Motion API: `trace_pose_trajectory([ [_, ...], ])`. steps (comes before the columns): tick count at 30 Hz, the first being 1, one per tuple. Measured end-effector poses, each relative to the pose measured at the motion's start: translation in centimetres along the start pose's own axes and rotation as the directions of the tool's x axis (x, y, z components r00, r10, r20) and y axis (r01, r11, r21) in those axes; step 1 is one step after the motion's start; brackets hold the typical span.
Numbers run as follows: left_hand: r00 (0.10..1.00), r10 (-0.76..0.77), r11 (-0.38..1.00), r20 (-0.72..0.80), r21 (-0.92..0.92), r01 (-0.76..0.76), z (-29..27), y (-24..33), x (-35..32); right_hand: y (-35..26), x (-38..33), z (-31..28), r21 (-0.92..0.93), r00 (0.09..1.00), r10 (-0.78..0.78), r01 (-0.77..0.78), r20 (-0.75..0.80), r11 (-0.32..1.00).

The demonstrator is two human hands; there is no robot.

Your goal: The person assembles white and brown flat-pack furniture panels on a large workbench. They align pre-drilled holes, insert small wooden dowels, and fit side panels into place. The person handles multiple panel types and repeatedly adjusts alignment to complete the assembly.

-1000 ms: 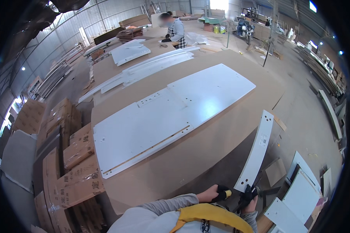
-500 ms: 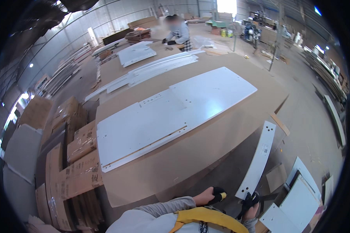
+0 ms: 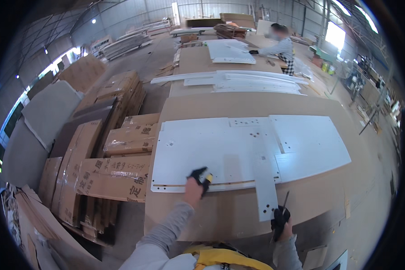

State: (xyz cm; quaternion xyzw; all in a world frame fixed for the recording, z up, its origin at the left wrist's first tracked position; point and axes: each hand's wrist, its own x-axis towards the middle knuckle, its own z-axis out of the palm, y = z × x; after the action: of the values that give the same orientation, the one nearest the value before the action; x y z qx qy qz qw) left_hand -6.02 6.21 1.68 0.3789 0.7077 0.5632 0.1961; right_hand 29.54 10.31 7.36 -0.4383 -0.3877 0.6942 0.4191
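My right hand [image 3: 281, 222], in a black glove, grips the near end of a narrow white board [image 3: 266, 193] with dark holes at its ends. A thin dark rod-like tool [image 3: 285, 199] sticks up from the same hand; its kind is unclear. The board's far part lies across larger white panels [image 3: 198, 148], drilled and partly grooved, on a cardboard-covered table [image 3: 202, 216]. Over the panels' front edge hovers my left hand [image 3: 198, 182], also gloved and blurred. Its fingers look closed around something small with a yellow part [image 3: 209, 178], too smeared to name.
Taped cardboard boxes [image 3: 117, 175] stand stacked against the table's left side. Beyond the panels lie long white strips [image 3: 247, 81] and another white panel [image 3: 229, 51]. A person [image 3: 281, 47] works at the far table. More boards [image 3: 317, 256] lean low at the right.
The view has turned left to right across the table. The narrow board has come from beside the table onto the panels, held by my right hand. My left hand has reached forward over the panels.
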Motion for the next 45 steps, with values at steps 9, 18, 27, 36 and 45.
trace_pose_trajectory([
  [9,0.906,0.208,0.727,-0.369,0.678,0.109,-11.6,-10.2,23.1,0.6,13.0,12.9,-0.089,0.983,0.165,-0.157,0.083,0.984],
  [18,0.909,0.274,0.598,-0.313,0.796,0.094,-9.1,-11.3,27.2,0.9,13.5,15.3,-0.245,0.979,0.16,-0.126,0.123,0.961],
  [27,0.991,0.109,0.726,-0.081,0.687,-0.024,-7.9,-10.4,30.5,-0.9,19.5,17.2,-0.302,0.968,0.194,-0.14,0.158,0.943],
  [36,0.917,-0.273,0.519,0.292,0.847,-0.116,-6.0,-5.1,33.9,-3.0,24.1,18.1,-0.324,0.967,0.136,-0.059,0.218,0.944],
  [45,0.977,-0.205,0.931,0.058,-0.297,0.213,-11.6,-14.3,35.3,-5.2,33.7,17.4,-0.618,0.905,0.214,0.065,0.366,0.783],
])
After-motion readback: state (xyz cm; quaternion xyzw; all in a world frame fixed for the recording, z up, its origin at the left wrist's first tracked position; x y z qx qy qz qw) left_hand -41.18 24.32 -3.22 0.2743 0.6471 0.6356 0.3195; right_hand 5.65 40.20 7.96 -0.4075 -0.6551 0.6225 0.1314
